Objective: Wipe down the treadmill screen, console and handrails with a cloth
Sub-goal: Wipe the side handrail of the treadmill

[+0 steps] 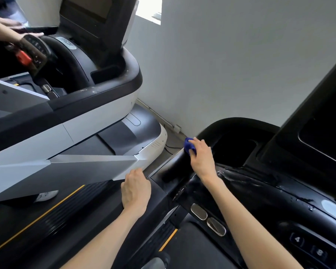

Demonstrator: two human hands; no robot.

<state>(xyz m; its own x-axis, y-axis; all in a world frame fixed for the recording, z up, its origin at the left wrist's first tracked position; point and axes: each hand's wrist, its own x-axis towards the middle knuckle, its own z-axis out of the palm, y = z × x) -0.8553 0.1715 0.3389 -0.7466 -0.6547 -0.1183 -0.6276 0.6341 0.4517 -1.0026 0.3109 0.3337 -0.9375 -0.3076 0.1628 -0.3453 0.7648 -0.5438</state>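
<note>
Our right hand (202, 159) clamps its fingers on the cloth (188, 146), pressing it against the black handrail (173, 167); our left hand (136, 191) hangs nearby, fingers loosely curled, holding nothing.

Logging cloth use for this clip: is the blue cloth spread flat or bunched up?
Bunched up. The blue cloth shows as a small wad, gripped by the right hand against the black handrail.

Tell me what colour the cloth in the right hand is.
Deep blue. The small bunched cloth held in the right hand shows best in the head view.
</note>
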